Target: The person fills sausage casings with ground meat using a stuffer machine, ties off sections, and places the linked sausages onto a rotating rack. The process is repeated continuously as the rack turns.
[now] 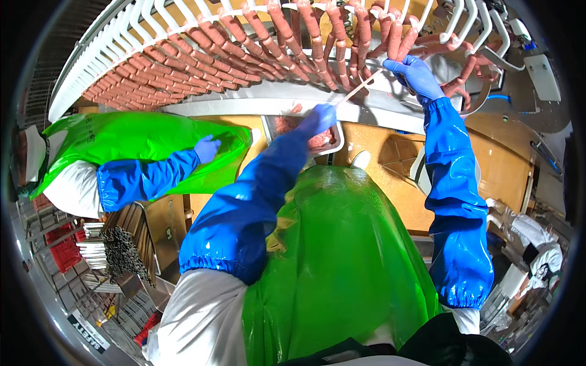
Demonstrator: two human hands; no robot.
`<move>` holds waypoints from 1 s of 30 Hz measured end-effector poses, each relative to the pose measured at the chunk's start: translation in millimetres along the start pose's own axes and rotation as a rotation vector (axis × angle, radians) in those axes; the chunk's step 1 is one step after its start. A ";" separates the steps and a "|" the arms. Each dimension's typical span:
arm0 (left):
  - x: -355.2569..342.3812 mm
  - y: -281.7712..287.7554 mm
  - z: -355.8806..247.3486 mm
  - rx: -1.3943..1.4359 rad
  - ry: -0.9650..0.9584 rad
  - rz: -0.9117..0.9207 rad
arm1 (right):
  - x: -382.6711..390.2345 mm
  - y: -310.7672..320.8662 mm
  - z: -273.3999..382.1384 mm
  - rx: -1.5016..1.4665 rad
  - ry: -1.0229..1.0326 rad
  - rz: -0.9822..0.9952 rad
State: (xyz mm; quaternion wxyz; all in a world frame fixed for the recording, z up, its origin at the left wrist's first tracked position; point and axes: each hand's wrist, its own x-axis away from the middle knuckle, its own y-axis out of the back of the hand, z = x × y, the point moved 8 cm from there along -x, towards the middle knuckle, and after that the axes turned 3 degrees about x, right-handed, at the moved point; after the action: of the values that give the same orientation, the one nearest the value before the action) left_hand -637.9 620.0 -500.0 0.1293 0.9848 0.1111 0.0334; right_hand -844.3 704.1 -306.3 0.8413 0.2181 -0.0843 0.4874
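My left hand (317,119), blue-gloved and blurred, is closed on one end of a thin pale strand of sausage casing (360,86). The strand runs taut up and right to my right hand (417,76). There my gloved fingers pinch the lower end of a pair of sausage links (401,41) hanging from a white hook. Long strings of linked pink sausages (268,43) hang in rows from the curved line of white hooks (143,21). Just under my left hand is a metal tub (337,143) with ground meat (321,139) in it.
A co-worker in a green apron (140,137) stands at my left, a gloved hand (207,149) resting against the apron. A metal ledge (244,108) runs below the sausages. Bundled rods (137,238) lie at lower left. More links (467,76) hang beyond my right wrist.
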 end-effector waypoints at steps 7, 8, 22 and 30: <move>69.5 114.1 -19.9 -0.214 0.235 -0.284 | 40.9 12.3 3.2 -0.329 0.005 -0.212; 29.1 103.7 -66.4 0.093 0.140 -0.320 | 52.0 16.5 -2.5 -0.402 0.015 -0.234; -109.1 10.3 -231.3 0.034 -0.136 0.082 | 13.5 -40.1 -24.2 -1.256 0.024 0.372; -61.9 45.0 -230.7 -0.073 -0.174 -0.204 | 54.3 17.7 13.6 -0.701 0.534 -0.729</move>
State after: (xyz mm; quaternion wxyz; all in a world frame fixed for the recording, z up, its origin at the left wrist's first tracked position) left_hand -710.4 620.7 -268.0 0.1767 0.9622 0.1976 -0.0617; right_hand -830.7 748.1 -269.9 0.9692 -0.1899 0.0553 0.1467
